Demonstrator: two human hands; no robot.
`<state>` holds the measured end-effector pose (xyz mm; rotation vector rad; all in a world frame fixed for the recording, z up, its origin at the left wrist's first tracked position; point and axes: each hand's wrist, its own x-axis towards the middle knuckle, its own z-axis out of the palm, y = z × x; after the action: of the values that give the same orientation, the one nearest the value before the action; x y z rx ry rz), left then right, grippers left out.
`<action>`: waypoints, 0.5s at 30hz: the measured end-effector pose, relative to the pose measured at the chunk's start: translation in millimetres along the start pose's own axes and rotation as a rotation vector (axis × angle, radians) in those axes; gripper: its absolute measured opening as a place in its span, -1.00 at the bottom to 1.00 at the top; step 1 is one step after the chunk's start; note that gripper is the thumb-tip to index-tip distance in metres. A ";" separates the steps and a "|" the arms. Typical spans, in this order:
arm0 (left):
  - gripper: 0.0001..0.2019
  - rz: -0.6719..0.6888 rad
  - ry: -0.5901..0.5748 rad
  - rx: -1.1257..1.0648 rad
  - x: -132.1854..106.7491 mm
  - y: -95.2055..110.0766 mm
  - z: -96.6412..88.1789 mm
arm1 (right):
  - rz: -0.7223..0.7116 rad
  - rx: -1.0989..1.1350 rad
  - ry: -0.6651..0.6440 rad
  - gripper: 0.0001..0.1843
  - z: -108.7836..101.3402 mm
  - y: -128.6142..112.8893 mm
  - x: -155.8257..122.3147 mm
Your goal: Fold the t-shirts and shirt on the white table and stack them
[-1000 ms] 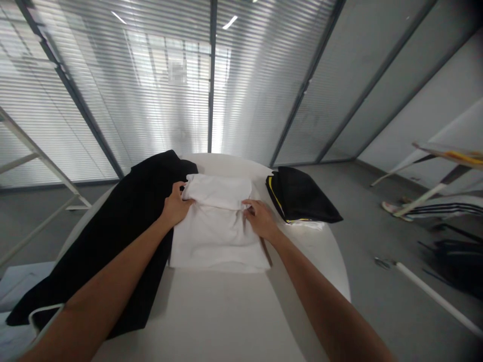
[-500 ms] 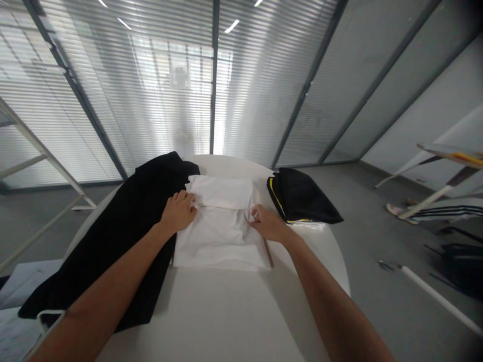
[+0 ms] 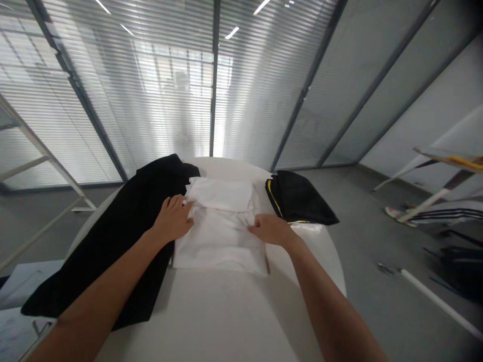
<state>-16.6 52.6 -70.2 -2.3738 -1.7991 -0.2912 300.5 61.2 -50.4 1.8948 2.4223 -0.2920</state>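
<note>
A folded white garment point(image 3: 221, 226) lies in the middle of a round white table point(image 3: 226, 317). My left hand point(image 3: 171, 220) rests on its left edge, fingers stretched toward the folded-over top flap. At the garment's right edge my right hand point(image 3: 271, 230) has its fingers curled together, pinching the white fabric. A long black garment point(image 3: 113, 236) is spread across the table's left side, touching the white one.
A folded black garment with yellow trim point(image 3: 298, 198) sits on the table's right. Glass walls with blinds stand behind. A white frame point(image 3: 41, 161) is at left. On the floor at right lie a white tube point(image 3: 433, 296), dark bags and striped clothing.
Both hands slid slightly down and outward along the white garment's side edges; the right hand went from the middle crease to the right edge. The view shifted a little.
</note>
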 end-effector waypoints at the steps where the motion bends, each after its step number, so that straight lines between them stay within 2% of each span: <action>1: -0.60 0.014 -0.026 -0.003 -2.6 1.8 -7.7 | -0.013 -0.009 -0.010 -0.60 -1.5 -4.6 -1.6; 2: -0.63 0.042 -0.086 -0.039 -5.3 3.6 -15.0 | -0.042 -0.004 -0.028 -0.58 -2.4 -8.8 -2.8; 4: -0.65 0.134 -0.293 -0.161 -10.9 6.8 -27.0 | -0.118 0.030 -0.081 -0.62 -2.1 -15.3 -3.8; 6: -0.57 0.206 -0.495 -0.242 -16.5 9.7 -33.4 | -0.183 0.077 -0.135 -0.69 -0.5 -18.1 -3.6; 7: -0.51 0.222 -0.559 -0.250 -19.2 11.0 -34.9 | -0.206 0.099 -0.157 -0.71 0.4 -18.0 -3.2; 9: -0.44 0.231 -0.607 -0.231 -24.2 13.3 -36.1 | -0.234 0.131 -0.187 -0.73 1.5 -15.5 -2.5; 11: -0.46 0.246 -0.616 -0.218 -28.0 14.8 -38.0 | -0.241 0.159 -0.212 -0.73 1.7 -11.7 -1.7; 15: -0.75 0.292 -0.659 -0.270 -29.7 13.0 -50.9 | -0.234 0.186 -0.248 -0.74 1.0 -7.0 -0.2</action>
<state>-15.2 9.5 -28.0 -3.1437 -1.6608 0.3514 293.7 59.3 -50.6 1.5218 2.5161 -0.7404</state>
